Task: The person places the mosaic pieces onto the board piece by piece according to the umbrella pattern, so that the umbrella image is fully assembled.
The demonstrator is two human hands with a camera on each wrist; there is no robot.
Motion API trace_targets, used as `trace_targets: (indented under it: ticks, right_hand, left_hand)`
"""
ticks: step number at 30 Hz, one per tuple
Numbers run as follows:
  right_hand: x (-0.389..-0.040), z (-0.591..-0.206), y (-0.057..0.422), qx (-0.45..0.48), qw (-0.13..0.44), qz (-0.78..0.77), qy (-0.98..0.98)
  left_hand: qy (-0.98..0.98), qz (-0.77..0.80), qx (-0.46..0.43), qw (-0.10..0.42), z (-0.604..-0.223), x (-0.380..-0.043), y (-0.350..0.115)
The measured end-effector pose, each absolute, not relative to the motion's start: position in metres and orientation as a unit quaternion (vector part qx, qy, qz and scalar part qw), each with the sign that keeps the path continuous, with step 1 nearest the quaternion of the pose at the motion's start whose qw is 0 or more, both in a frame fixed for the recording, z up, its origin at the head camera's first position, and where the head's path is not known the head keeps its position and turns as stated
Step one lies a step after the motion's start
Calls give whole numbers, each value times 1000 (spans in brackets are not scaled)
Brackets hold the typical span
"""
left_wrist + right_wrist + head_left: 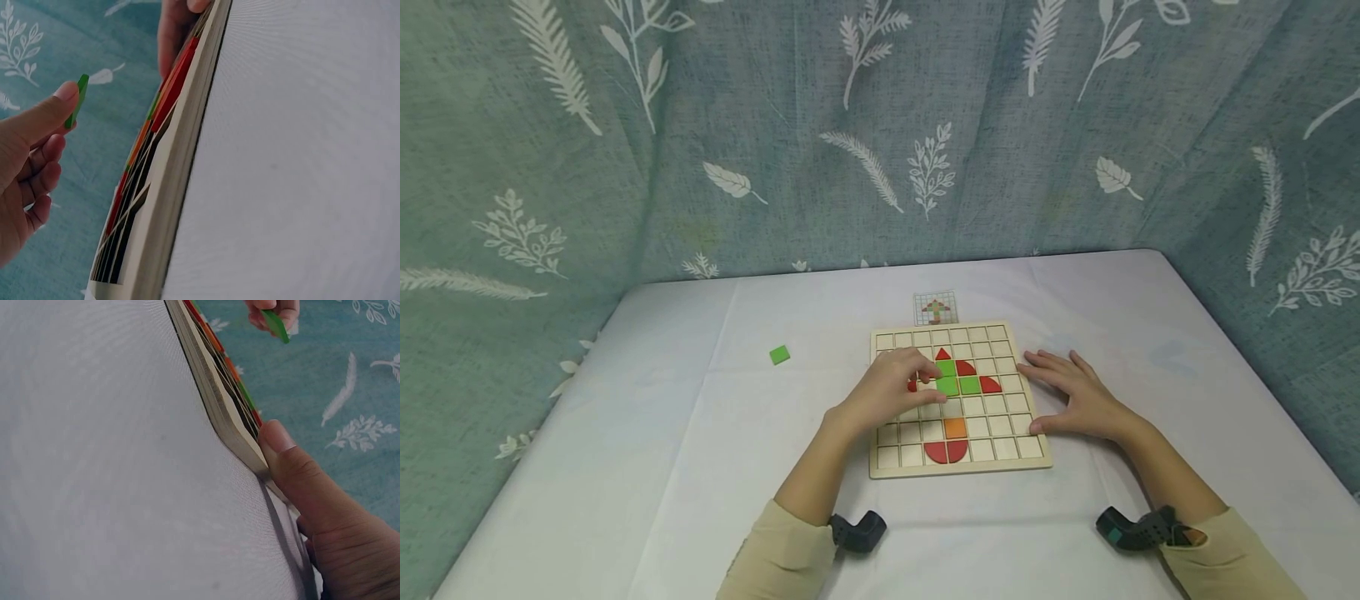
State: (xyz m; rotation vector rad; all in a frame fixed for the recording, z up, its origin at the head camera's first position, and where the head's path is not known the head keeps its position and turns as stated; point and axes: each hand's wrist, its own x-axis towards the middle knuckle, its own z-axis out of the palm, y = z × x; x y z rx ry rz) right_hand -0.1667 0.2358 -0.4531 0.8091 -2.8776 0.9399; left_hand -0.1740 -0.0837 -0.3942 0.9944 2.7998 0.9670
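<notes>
My left hand [891,387] is over the left-middle of a wooden grid board [961,471]. In the left wrist view its thumb and forefinger pinch a green square tile [77,103], raised above the board. On the board lie green tiles [970,385], an orange square [955,428], a red triangle [943,354] and red rounded pieces [957,452]. Part of the pattern hides behind the left hand. My right hand [1078,400] rests against the board's right edge, its fingers spread and its thumb [281,447] touching the edge.
A loose green tile [780,355] lies on the white tablecloth [737,433], left of the board. Behind the board is a small pattern card [936,308]. A leaf-print curtain [775,167] hangs at the back and sides.
</notes>
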Motion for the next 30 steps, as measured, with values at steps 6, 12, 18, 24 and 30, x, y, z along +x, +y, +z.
trace_targets:
  ticks: [6, 12, 18, 24, 30]
  right_hand:
    - [-166, -452, 236, 258, 3, 301, -918]
    - [-166, -453, 236, 256, 2, 298, -919]
    - [-166, -453, 236, 260, 6, 298, -919]
    - [-167, -453, 236, 262, 5, 298, -918]
    - [-167, -452, 236, 260, 1, 299, -918]
  left_hand:
    - [905, 293, 307, 17, -400, -175, -82]
    - [905, 297, 303, 29, -404, -175, -81]
    - [903, 312, 293, 49, -411, -176, -81]
    - [901, 311, 297, 51, -415, -176, -80]
    - [904, 283, 318, 36, -420, -177, -78]
